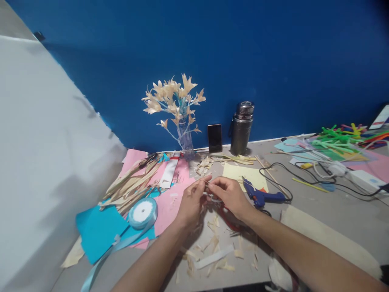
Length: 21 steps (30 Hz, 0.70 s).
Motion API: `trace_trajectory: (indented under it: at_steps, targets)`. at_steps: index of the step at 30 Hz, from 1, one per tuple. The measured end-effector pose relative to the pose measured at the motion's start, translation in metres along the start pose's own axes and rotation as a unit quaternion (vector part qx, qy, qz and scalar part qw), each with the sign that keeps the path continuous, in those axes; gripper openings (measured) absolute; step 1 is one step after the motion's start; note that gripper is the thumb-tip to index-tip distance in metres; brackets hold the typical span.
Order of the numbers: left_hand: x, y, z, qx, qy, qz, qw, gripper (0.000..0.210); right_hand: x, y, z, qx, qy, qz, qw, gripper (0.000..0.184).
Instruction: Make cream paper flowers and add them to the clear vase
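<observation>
My left hand (192, 201) and my right hand (230, 195) meet above the table, fingertips pinched close together. Between them is something small and thin, mostly hidden by the fingers, so I cannot name it. Below my right wrist lies a red-handled tool (228, 221), partly covered by the hand. Pale dried husk scraps (214, 237) are scattered under both hands, along with a white strip (214, 257). To the right, a blue glue gun (263, 197) rests partly on a pale yellow sheet (231, 174).
Behind stand a clear vase (186, 140) of husk flowers (173, 95), a phone (214, 138) and a metal flask (241, 129). A light-blue ribbon spool (150, 221) and long dried husks (130, 184) lie left. Black cable (291, 168) and green pipe cleaners (334, 140) occupy the right.
</observation>
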State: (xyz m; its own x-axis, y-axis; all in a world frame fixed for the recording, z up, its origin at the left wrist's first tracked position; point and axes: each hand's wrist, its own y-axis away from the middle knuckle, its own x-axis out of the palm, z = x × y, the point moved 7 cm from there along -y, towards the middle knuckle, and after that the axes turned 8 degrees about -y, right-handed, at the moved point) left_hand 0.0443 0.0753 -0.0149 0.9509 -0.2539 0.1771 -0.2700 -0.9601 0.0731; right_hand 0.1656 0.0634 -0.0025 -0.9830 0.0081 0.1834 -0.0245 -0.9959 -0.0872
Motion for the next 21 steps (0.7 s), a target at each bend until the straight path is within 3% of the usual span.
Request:
trace_trajectory:
  at_steps: [4,9,21]
  targets:
    - [-0.0053,-0.0037,0.0002,-0.013,0.058,-0.015,0.998,0.045,0.0009,0.0011,0.0024,-0.008,0.024,-0.004,1.000,0.021]
    - [-0.0053,-0.0042,0.0025,-0.042,0.123,-0.009,0.991,0.044,0.0049,0.0023,-0.0015,0.029,0.004,0.014,0.999,0.020]
    - [-0.0086,-0.0053,0.0024,-0.057,0.121,-0.027,0.991,0.033,0.0064,0.0026,-0.0036,0.013,0.033,0.031,0.999,0.019]
